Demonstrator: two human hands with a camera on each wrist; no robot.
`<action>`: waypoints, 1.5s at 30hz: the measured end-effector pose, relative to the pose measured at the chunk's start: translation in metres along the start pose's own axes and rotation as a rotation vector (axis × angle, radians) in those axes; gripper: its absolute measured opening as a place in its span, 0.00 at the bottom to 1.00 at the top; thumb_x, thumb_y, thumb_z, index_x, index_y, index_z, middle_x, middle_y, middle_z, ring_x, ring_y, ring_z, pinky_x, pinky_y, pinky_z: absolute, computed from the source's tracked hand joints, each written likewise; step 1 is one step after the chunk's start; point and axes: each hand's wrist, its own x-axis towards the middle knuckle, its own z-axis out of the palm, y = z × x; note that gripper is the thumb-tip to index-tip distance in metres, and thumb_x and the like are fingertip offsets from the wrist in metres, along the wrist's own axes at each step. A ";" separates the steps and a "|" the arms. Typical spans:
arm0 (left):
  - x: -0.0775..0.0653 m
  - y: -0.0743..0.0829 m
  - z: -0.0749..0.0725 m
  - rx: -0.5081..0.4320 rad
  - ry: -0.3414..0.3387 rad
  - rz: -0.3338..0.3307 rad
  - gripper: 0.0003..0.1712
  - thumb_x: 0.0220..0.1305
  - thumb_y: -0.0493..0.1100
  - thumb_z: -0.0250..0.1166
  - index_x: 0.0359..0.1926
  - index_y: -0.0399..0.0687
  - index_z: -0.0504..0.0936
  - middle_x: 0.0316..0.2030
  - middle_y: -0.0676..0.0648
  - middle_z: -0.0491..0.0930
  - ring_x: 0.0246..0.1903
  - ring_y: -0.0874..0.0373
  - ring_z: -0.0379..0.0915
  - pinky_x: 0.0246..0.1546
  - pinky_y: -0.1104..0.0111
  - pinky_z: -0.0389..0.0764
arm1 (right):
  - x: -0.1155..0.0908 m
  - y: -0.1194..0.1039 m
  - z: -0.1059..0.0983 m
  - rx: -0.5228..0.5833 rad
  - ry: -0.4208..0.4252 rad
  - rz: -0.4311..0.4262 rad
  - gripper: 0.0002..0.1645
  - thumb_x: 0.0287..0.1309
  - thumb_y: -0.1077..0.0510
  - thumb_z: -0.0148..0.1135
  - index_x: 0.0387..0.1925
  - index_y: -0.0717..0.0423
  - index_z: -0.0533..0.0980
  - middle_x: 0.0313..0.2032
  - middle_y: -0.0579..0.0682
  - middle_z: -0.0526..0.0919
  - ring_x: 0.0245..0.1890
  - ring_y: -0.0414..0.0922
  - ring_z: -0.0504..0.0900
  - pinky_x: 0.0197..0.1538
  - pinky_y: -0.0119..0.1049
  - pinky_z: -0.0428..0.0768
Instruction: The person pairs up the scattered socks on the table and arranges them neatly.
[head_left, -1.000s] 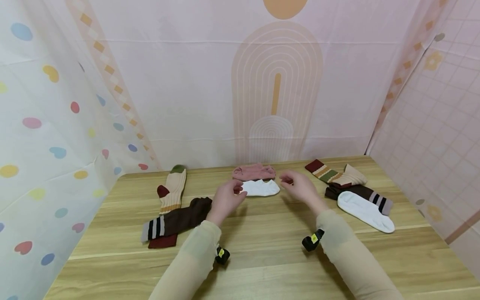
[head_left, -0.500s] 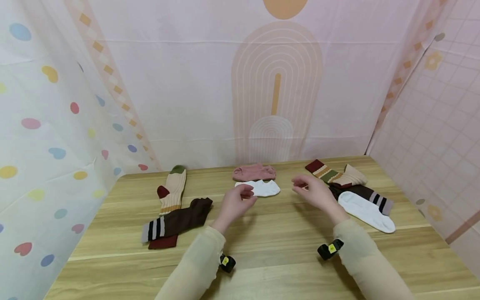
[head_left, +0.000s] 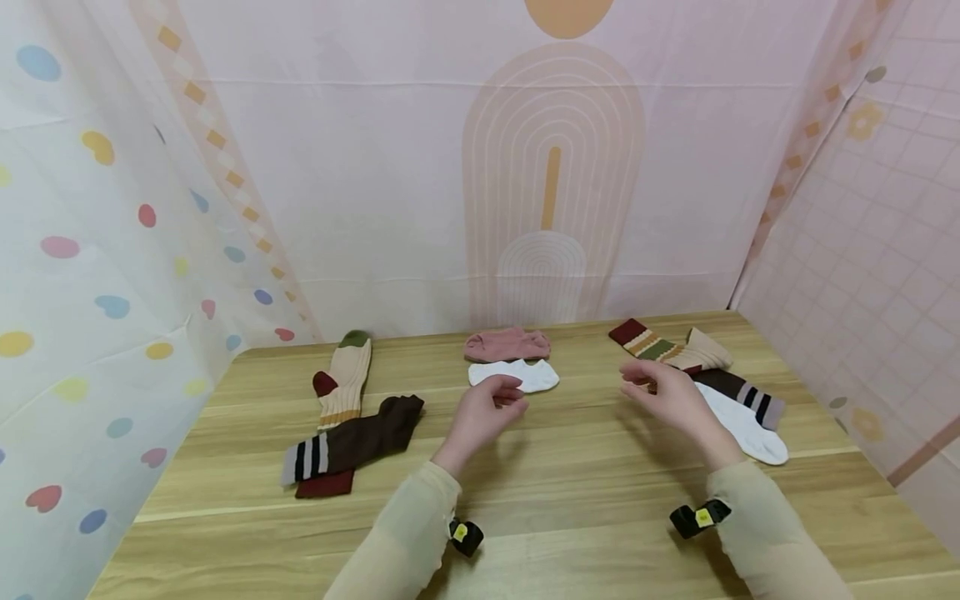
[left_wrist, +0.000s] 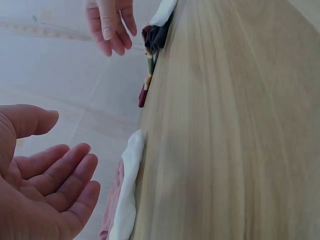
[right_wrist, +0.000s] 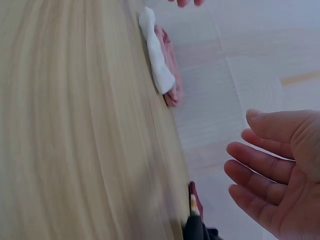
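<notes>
My left hand (head_left: 483, 414) hovers over the table just in front of a small white ankle sock (head_left: 517, 375), its fingers relaxed and holding nothing. Behind that sock lies a pink ankle sock (head_left: 507, 343). Over at the right, my right hand (head_left: 667, 400) is in the air with loosely bent fingers and an empty palm, as the right wrist view shows. In the head view it overlaps a larger white sock (head_left: 750, 433). That sock lies against a dark brown sock (head_left: 738, 387) with grey and black bands, and a striped cream sock (head_left: 701, 352) is behind them.
On the left of the wooden table (head_left: 555, 517), a brown sock with banded cuff (head_left: 367, 437) lies across a cream sock (head_left: 351, 371) with green toe and maroon heel. A printed curtain (head_left: 375, 192) stands along the table's back edge.
Both hands have drawn back from the small white sock. The right hand has moved right and toward me; the left has shifted slightly right and nearer. The socks have stayed put.
</notes>
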 end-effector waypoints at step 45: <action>-0.008 0.034 0.066 -0.214 -0.113 -0.042 0.20 0.63 0.36 0.68 0.54 0.31 0.79 0.42 0.44 0.84 0.42 0.54 0.81 0.42 0.70 0.80 | -0.087 0.069 -0.075 -0.154 0.082 0.192 0.19 0.65 0.62 0.62 0.49 0.76 0.75 0.46 0.72 0.81 0.44 0.67 0.80 0.43 0.46 0.79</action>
